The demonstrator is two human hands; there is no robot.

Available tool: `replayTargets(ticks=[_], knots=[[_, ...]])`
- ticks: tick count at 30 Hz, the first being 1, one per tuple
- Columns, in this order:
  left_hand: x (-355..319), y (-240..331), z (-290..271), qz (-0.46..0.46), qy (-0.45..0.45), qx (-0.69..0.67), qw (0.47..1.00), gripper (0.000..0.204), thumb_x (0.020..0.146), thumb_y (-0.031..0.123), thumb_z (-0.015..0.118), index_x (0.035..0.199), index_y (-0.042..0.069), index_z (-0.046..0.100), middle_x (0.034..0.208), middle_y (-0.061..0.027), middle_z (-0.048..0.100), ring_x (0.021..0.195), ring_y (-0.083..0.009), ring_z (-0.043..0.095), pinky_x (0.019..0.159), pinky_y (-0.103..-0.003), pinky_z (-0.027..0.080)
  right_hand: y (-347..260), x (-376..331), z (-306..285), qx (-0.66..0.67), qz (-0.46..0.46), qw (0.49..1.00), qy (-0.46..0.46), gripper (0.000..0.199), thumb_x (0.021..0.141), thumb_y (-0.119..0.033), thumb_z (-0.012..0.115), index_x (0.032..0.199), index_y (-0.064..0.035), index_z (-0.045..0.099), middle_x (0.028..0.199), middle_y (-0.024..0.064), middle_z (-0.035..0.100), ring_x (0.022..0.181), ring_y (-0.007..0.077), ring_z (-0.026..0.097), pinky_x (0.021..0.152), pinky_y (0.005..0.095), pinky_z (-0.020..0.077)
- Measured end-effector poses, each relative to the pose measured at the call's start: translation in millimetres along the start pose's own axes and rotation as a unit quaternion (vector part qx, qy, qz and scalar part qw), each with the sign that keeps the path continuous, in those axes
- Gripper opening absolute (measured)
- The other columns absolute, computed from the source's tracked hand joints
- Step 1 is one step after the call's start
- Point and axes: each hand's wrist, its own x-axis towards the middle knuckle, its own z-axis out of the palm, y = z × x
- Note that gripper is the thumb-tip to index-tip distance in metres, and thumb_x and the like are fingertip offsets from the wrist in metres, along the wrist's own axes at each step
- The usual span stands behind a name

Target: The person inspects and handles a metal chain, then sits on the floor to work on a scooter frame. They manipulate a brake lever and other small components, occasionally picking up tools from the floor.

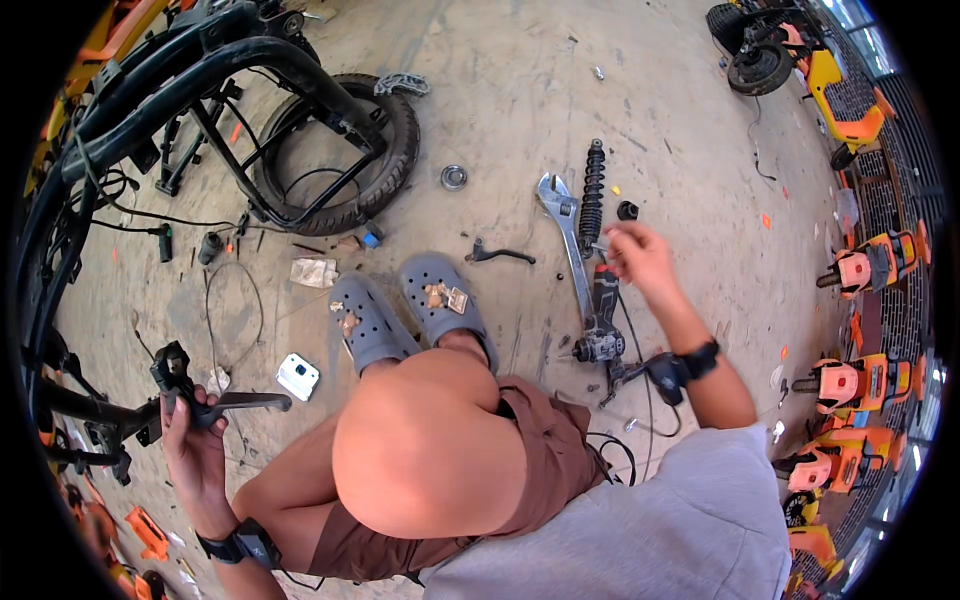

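On the left, my left hand (pixel 192 455) grips a brake lever (pixel 245 401) with its black clamp body upright above the fingers. My right hand (pixel 643 262) hovers over the floor on the right, fingertips pinched together; a small pale piece seems to stick out of them, too small to name. Beneath and beside that hand lie a black coil shock absorber (pixel 593 190), a large adjustable wrench (pixel 568 235) and a cordless power tool (pixel 603 315) with a black and red grip. A second, dark lever (pixel 500 254) rests left of the wrench.
A black motorcycle frame (pixel 200 75) and a tyred wheel (pixel 400 165) take up the upper left. A bearing ring (pixel 454 177), a black cap (pixel 627 210) and a white square piece (pixel 298 376) lie on the floor. Several orange scooters (pixel 860 380) line the right side.
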Motion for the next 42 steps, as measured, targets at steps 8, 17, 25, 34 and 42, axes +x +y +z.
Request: replayTargets(ticks=[8, 17, 25, 34, 42], knots=[[-37, -3, -19, -0.035, 0.093, 0.024, 0.995, 0.039, 0.093, 0.015, 0.06, 0.129, 0.006, 0.046, 0.101, -0.0099, 0.059, 0.092, -0.018, 0.06, 0.071, -0.031, 0.056, 187, 37, -25, -0.311, -0.035, 0.928, 0.203, 0.023, 0.083, -0.017, 0.059, 0.099, -0.0025, 0.066, 0.075, 0.0123, 0.065, 0.072, 0.0313, 0.062, 0.067, 0.0423, 0.048], [-15, -3, -35, -0.039, 0.167, -0.054, 0.984, 0.028, 0.098, 0.013, 0.052, 0.124, 0.003, 0.051, 0.104, -0.011, 0.063, 0.096, -0.0161, 0.061, 0.07, -0.025, 0.053, 261, -35, -45, -0.307, -0.072, 0.913, 0.258, 0.023, 0.087, -0.017, 0.058, 0.104, -0.0026, 0.064, 0.097, 0.015, 0.06, 0.092, 0.0318, 0.058, 0.082, 0.0402, 0.0456], [-10, -4, 19, -0.049, 0.138, 0.075, 0.986, 0.035, 0.094, 0.015, 0.058, 0.127, 0.012, 0.045, 0.098, -0.0057, 0.06, 0.091, -0.0115, 0.057, 0.067, -0.025, 0.045, 254, -27, -20, -0.267, -0.069, 0.915, 0.293, 0.034, 0.088, -0.024, 0.058, 0.116, -0.0045, 0.058, 0.112, 0.016, 0.059, 0.108, 0.0343, 0.053, 0.095, 0.0429, 0.0386], [-20, 14, 85, -0.042, 0.081, 0.158, 0.983, 0.041, 0.089, 0.011, 0.062, 0.127, 0.002, 0.048, 0.107, -0.0116, 0.058, 0.096, -0.019, 0.058, 0.077, -0.028, 0.046, 234, -16, -1, -0.362, -0.075, 0.887, 0.278, 0.05, 0.087, -0.031, 0.059, 0.131, -0.0083, 0.048, 0.122, 0.0125, 0.054, 0.121, 0.03, 0.044, 0.102, 0.0449, 0.0279], [4, 30, 169, -0.048, 0.043, 0.208, 0.976, 0.051, 0.073, 0.013, 0.071, 0.116, -0.001, 0.048, 0.078, -0.0122, 0.062, 0.066, -0.0213, 0.064, 0.058, -0.029, 0.054, 242, -12, -2, -0.368, -0.038, 0.891, 0.261, 0.059, 0.086, -0.034, 0.06, 0.135, -0.0057, 0.042, 0.124, 0.015, 0.052, 0.119, 0.0322, 0.046, 0.101, 0.0468, 0.0292]])
